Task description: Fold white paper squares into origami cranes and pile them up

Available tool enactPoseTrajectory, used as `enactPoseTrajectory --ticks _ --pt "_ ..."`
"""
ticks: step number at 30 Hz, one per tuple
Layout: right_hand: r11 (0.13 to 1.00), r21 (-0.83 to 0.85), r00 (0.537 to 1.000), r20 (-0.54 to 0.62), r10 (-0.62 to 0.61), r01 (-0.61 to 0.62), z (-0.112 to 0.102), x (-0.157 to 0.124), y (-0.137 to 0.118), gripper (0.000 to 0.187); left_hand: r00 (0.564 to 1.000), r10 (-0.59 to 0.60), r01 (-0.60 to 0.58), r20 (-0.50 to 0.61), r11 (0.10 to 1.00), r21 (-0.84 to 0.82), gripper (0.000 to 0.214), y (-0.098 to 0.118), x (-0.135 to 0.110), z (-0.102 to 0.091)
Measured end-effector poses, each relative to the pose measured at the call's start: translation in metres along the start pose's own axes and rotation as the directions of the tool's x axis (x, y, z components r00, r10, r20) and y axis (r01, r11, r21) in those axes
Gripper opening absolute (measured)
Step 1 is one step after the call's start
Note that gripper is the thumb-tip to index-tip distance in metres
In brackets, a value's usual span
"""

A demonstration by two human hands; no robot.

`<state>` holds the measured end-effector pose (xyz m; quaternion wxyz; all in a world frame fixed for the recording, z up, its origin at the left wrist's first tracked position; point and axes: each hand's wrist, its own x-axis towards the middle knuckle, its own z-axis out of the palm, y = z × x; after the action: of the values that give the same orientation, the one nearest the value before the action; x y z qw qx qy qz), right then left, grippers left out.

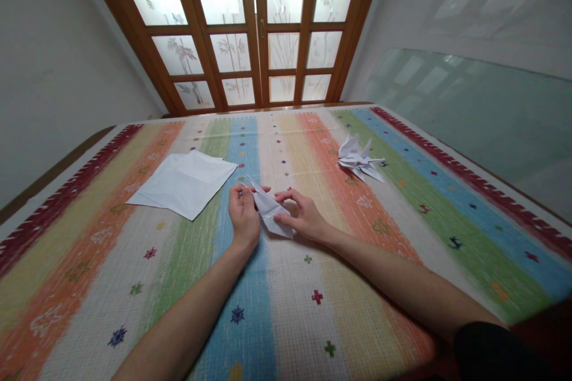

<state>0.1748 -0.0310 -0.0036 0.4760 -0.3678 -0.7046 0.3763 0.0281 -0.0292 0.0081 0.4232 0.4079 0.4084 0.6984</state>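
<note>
Between my two hands is a piece of folded white paper (270, 212), with narrow points at its far left end and a wider flap toward me. My left hand (243, 208) grips its narrow end, thumb and fingers closed on it. On the other side my right hand (306, 217) pinches the wider part, thumb on top and index finger curved behind. Part of the paper is hidden by the fingers. White paper sheets (187, 181) lie overlapping to the left. Folded white paper cranes (355, 159) sit in a cluster to the right, too close together to separate clearly.
A striped, patterned tablecloth (308, 297) covers the table. Beyond its far edge stand wooden doors (260, 47) with frosted panes. A pale wall (49, 41) rises on the left, and a glossy greenish panel (482, 107) runs along the right wall.
</note>
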Motion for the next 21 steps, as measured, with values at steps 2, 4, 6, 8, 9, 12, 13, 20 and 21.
enactPoseTrajectory --ticks 2,4,6,8,9,12,13,20,21 --pt "0.998 0.052 0.999 -0.017 0.031 -0.03 0.002 0.0 -0.002 0.023 1.0 -0.001 0.001 0.0 1.0 0.007 0.044 -0.001 0.001 -0.001" --pt "0.986 0.143 0.992 -0.085 0.096 -0.083 0.003 0.002 -0.003 0.025 1.0 0.001 -0.001 -0.005 1.0 -0.002 0.046 -0.003 0.002 -0.001" --pt "0.959 0.246 0.97 -0.155 0.185 -0.143 0.003 0.006 -0.002 0.03 1.0 -0.002 0.002 0.013 1.0 -0.012 0.047 -0.005 0.002 -0.001" --pt "0.921 0.336 0.942 -0.198 0.272 -0.196 0.003 0.009 0.0 0.035 0.998 -0.019 0.019 0.062 1.0 0.002 0.046 -0.007 0.0 0.0" --pt "0.901 0.377 0.927 -0.209 0.31 -0.216 0.002 0.01 0.001 0.037 0.995 -0.03 0.027 0.093 0.999 0.027 0.044 -0.007 -0.002 0.0" --pt "0.851 0.462 0.906 -0.199 0.374 -0.251 0.003 0.011 0.004 0.039 0.987 -0.047 0.026 0.156 0.99 0.137 0.031 -0.008 -0.005 0.001" --pt "0.842 0.477 0.905 -0.189 0.381 -0.255 0.004 0.011 0.004 0.038 0.985 -0.051 0.024 0.163 0.986 0.166 0.027 -0.008 -0.005 0.001" --pt "0.811 0.52 0.899 -0.168 0.404 -0.268 0.004 0.011 0.005 0.035 0.985 -0.094 0.073 0.144 0.987 0.146 0.022 -0.008 -0.003 0.001" --pt "0.817 0.512 0.904 -0.166 0.395 -0.264 0.004 0.011 0.006 0.033 0.984 -0.098 0.076 0.151 0.987 0.14 0.023 -0.008 -0.004 0.001"
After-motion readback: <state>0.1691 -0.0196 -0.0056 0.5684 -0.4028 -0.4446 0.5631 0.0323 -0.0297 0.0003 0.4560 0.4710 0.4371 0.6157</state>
